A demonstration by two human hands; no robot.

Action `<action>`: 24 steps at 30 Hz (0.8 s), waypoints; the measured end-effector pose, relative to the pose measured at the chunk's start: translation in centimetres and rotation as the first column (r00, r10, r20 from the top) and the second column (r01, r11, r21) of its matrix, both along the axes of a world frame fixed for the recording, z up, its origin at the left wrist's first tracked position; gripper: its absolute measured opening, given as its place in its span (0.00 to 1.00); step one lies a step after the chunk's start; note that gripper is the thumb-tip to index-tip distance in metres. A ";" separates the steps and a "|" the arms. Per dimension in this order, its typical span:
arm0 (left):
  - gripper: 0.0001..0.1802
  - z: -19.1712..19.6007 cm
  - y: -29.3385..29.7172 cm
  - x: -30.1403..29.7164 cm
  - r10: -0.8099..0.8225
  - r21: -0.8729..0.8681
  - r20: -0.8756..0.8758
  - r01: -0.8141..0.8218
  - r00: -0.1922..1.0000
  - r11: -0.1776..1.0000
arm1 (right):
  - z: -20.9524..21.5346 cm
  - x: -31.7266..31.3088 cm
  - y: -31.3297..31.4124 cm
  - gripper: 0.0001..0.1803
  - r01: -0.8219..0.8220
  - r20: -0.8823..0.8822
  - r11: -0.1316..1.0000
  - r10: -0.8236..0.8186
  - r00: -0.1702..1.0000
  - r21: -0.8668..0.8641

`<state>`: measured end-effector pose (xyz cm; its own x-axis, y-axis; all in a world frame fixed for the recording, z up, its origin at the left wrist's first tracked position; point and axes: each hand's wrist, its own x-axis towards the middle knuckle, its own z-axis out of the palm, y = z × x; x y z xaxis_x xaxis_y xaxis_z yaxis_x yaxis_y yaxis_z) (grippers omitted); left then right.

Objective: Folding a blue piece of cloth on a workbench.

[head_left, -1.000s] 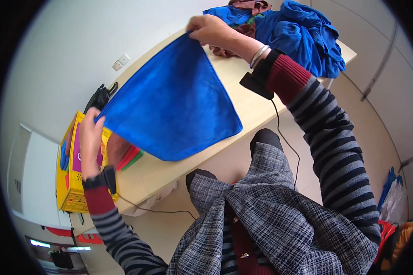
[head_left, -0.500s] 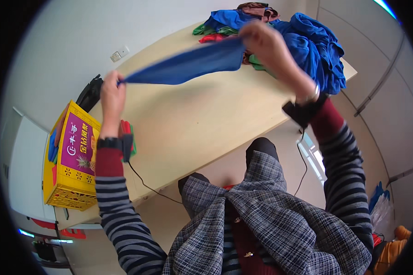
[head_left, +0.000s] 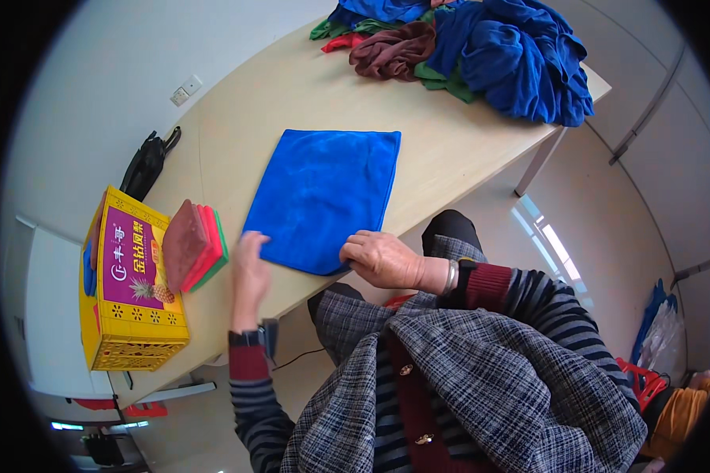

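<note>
A blue cloth [head_left: 323, 197] lies spread nearly flat on the pale tabletop in front of me, roughly square in outline. My right hand [head_left: 383, 258] is closed at its near right corner, the fingertips pinching the edge. At the near left corner is my left hand [head_left: 250, 272], its fingers curled in against the cloth's edge; that corner is partly hidden behind them. Left of that hand, a small stack of folded cloths [head_left: 195, 244] in brown, red and green leans against a yellow crate.
The yellow crate [head_left: 138, 343] with a purple panel stands at the table's left end, cloths inside it. Behind it lies a black bag [head_left: 146, 165]. Crumpled blue cloths [head_left: 521, 63], a brown cloth [head_left: 394, 51] and green ones heap at the far right of the pale table [head_left: 237, 118].
The blue cloth, held stretched in the air before, has come down flat on the table. Both hands have moved toward me to its near edge.
</note>
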<state>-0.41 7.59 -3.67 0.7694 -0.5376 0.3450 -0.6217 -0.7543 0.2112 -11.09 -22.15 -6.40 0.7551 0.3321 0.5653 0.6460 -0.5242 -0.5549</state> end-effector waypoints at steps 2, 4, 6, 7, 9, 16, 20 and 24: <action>0.29 1.4 -5.1 -5.8 -0.172 -0.245 -0.221 0.117 0.960 0.963 | 0.3 0.2 1.7 0.07 -0.016 -0.030 0.999 0.017 0.999 0.033; 0.30 0.9 -6.5 -8.7 -0.180 -0.336 -0.309 0.070 0.934 0.939 | 1.2 -0.2 3.3 0.07 -0.056 -0.078 0.995 0.062 0.995 0.081; 0.23 -3.1 -5.7 -8.6 -0.129 -0.375 -0.266 0.021 0.955 0.927 | 2.2 -0.6 3.8 0.08 -0.087 -0.034 0.994 0.090 0.995 0.072; 0.20 -3.7 -5.6 -8.5 -0.112 -0.394 -0.244 0.007 0.963 0.919 | 2.6 -0.3 3.7 0.09 -0.096 0.013 0.993 0.095 0.995 0.065; 0.17 -3.9 -5.1 -8.4 -0.131 -0.464 -0.232 0.009 0.964 0.886 | 2.3 0.9 3.0 0.10 -0.103 0.063 0.993 0.100 0.993 0.053; 0.10 -3.9 -0.2 -8.6 -0.130 -0.631 -0.264 -0.069 0.956 0.773 | -2.4 5.7 -4.4 0.12 0.210 0.231 0.932 -0.144 0.962 -0.295; 0.13 -3.7 1.9 -9.3 -0.042 -0.577 -0.354 -0.183 0.934 0.796 | -1.9 6.5 -7.6 0.11 0.281 0.208 0.882 -0.214 0.954 -0.380; 0.12 -4.0 3.4 -9.3 0.068 -0.522 -0.473 -0.341 0.878 0.782 | -1.0 6.7 -9.3 0.08 0.282 0.195 0.867 -0.219 0.956 -0.411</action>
